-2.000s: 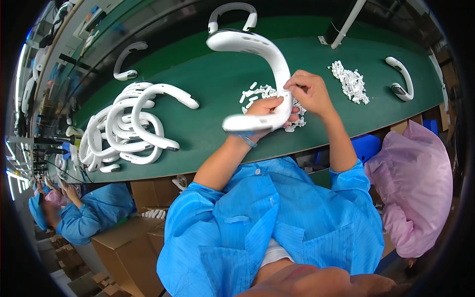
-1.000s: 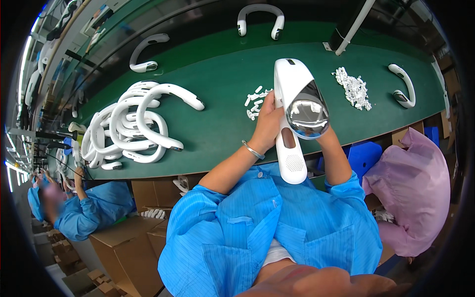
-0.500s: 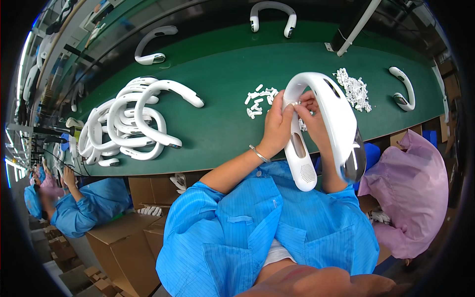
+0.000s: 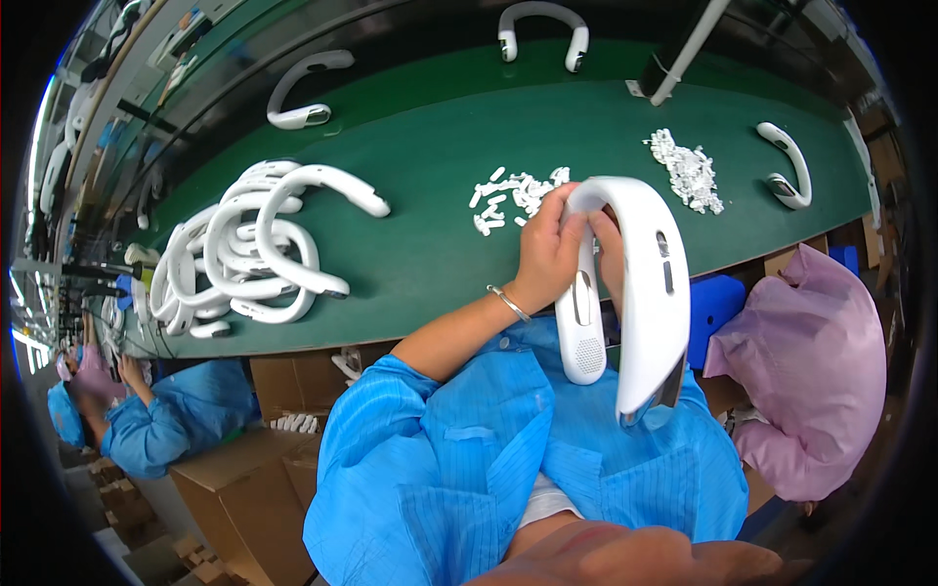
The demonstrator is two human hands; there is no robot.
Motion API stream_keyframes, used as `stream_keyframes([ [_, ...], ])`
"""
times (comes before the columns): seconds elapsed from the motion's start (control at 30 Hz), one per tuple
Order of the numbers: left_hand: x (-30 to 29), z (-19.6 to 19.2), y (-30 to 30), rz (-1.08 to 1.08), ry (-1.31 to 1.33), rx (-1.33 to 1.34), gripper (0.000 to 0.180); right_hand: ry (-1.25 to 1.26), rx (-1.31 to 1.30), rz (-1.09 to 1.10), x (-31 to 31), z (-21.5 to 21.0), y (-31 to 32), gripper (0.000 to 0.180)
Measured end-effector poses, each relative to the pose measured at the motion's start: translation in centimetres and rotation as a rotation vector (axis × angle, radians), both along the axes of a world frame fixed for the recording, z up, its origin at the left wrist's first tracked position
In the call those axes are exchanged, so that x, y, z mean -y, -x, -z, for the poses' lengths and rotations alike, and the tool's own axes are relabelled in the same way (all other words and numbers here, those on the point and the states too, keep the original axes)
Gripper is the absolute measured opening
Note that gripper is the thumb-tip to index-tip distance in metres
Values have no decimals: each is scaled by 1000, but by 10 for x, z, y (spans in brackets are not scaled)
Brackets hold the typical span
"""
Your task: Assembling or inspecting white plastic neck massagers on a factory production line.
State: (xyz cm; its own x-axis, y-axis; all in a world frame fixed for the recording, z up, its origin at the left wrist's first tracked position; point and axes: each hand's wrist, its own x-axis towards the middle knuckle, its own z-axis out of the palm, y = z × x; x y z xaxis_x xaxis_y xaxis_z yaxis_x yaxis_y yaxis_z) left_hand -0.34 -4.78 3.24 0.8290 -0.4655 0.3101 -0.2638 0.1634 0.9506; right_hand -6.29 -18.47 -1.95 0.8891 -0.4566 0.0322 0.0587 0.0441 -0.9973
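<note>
A white U-shaped neck fan (image 4: 640,278) with dark slots and a perforated grille hangs between my hands above the table's near edge, its two ends toward me. My left hand (image 4: 548,249) grips the curve from the left, thumb on the inner side. My right hand (image 4: 609,252) reaches inside the curve with fingers against the fan's inner surface; much of it is hidden behind the wide arm. Just beyond my hands lie scattered small white plastic parts (image 4: 528,190). A denser pile of small white pieces (image 4: 689,176) sits farther right.
Stacked neck fans (image 4: 234,283) cover the table's left part. Single fans lie at the back left (image 4: 303,115), back middle (image 4: 542,12) and right (image 4: 796,161). A post (image 4: 689,49) stands behind. A pink-clad person (image 4: 801,371) is on my right, a blue-clad person (image 4: 186,415) on my left.
The neck fan has turned in my hands, its wide arm now showing more of its slotted outer face. My right fingers are more hidden behind it. The view has shifted slightly.
</note>
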Motion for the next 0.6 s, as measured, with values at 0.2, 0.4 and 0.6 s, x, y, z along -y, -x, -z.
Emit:
stream_keyframes([
  [0.2,63,33,-38,155,148,-408,24,-201,52,37,40,52,-32,39],
  [0.4,118,-26,-84,417,-509,266,49,377,63,537,168,75,-34,18],
  [0.6,123,-35,-253,-123,-985,654,40,789,-286,1011,363,-46,49,26],
])
